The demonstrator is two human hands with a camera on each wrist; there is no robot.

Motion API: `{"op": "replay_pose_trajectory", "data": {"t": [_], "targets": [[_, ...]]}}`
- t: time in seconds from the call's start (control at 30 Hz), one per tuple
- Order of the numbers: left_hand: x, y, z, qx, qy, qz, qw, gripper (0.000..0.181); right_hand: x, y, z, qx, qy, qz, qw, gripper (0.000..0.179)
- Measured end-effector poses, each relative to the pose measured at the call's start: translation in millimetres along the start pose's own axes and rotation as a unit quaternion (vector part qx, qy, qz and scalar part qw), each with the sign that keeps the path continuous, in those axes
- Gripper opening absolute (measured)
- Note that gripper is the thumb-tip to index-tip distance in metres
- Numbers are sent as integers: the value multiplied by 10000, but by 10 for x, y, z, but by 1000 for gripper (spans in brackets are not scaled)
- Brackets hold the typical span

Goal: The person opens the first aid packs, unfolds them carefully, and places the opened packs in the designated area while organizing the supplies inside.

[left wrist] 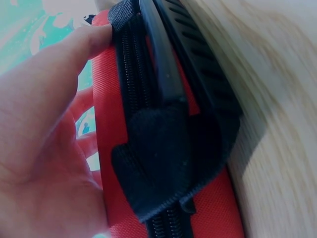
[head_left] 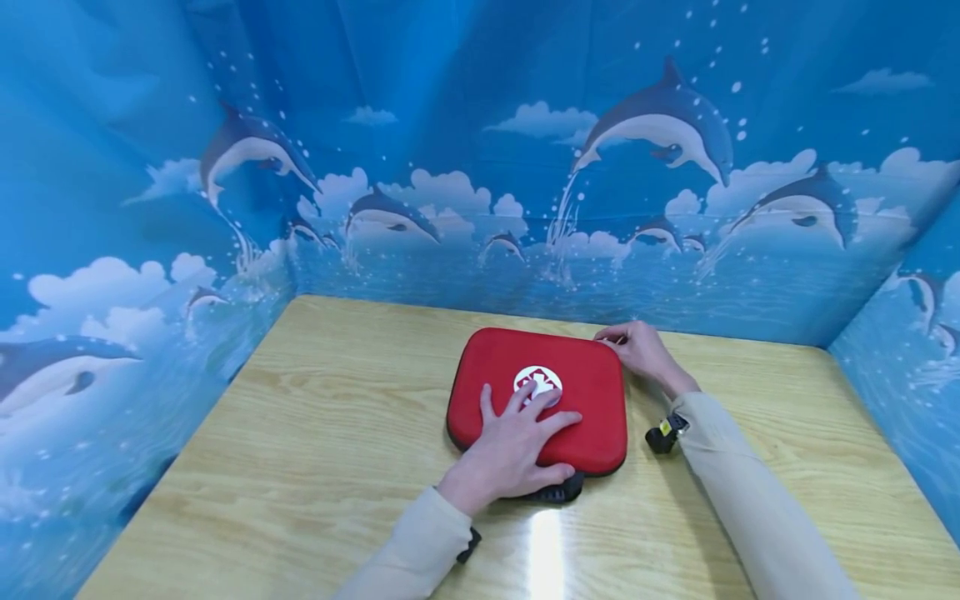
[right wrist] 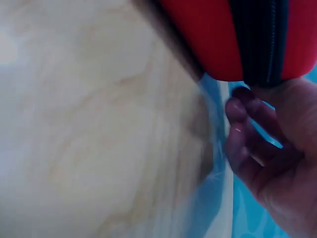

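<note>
A red zipped case [head_left: 480, 367] with a white round emblem lies flat on the table. My left hand [head_left: 512, 446] rests on its lid, fingers spread, the thumb by the front edge. In the left wrist view, a black carry handle [left wrist: 208, 69] and the black zipper [left wrist: 130, 69] run along that front side. At the far right corner of the case my right hand [head_left: 645, 350] has its fingers curled, pinching what looks like the zipper pull. The right wrist view shows the fingertips below the zipper [right wrist: 265, 44]; the pull itself is mostly hidden.
The light wood table [head_left: 337, 400] extends around the case. A blue curtain [head_left: 450, 108] printed with dolphins stands along the back and both sides, close behind the right hand. Small black devices, one [head_left: 662, 438] at the right wrist, are worn at both sleeves.
</note>
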State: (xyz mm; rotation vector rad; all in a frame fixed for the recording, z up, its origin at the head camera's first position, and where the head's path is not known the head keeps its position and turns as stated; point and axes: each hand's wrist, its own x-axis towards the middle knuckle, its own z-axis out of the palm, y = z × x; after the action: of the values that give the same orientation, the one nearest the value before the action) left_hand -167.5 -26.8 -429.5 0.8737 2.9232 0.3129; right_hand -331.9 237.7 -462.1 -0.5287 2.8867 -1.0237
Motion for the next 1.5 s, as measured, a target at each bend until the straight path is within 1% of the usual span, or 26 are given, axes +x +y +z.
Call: {"op": "replay_pose_trajectory", "data": {"t": [0.1, 0.2, 0.27, 0.33, 0.43, 0.5, 0.6, 0.67, 0.83, 0.97, 1.13, 1.3, 1.4, 1.5], "targets": [[-1, 11, -4, 0, 20, 70, 10000, 72, -23, 25, -35, 277, -292, 161, 9991, 24], [3, -3, -8, -19, 67, 196, 9998, 72, -82, 34, -88, 331, -489, 184, 9981, 25], [13, -41, -17, -36, 77, 333, 9994, 73, -133, 31, -128, 188, -519, 131, 9984, 25], [21, -107, -46, -129, 3, 506, 9986, 72, -205, 33, -162, 31, -464, 11, 9989, 24], [16, -225, -91, -448, -151, 660, 9967, 67, -359, 33, -204, -190, -421, -150, 9988, 22], [-4, -282, -121, -697, -222, 641, 9953, 61, -480, 29, -220, -239, -434, -310, 9983, 20], [-38, -308, -135, -892, -168, 537, 9944, 56, -667, 0, -248, -279, -506, -532, 9969, 17], [-53, -302, -142, -819, -100, 504, 9953, 57, -789, -21, -268, -283, -493, -678, 9961, 14], [-85, -298, -134, -432, 34, 421, 9982, 63, -1059, -69, -291, -197, -548, -914, 9941, 14], [-112, -325, -139, -425, 16, 379, 9984, 68, -1217, -93, -262, -122, -563, -1180, 9913, 16], [-150, -402, -169, -753, -114, 338, 9965, 73, -1402, -127, -237, -51, -615, -1403, 9882, 18], [-181, -513, -170, -1083, -78, 288, 9937, 75, -1569, -172, -185, 119, -640, -1623, 9846, 17], [-191, -553, -150, -1310, -86, 266, 9910, 76, -1641, -198, -138, 87, -469, -1719, 9840, 17], [-190, -574, -122, -1473, -133, 250, 9887, 79, -1675, -218, -99, -67, -173, -1751, 9844, 18]]}}
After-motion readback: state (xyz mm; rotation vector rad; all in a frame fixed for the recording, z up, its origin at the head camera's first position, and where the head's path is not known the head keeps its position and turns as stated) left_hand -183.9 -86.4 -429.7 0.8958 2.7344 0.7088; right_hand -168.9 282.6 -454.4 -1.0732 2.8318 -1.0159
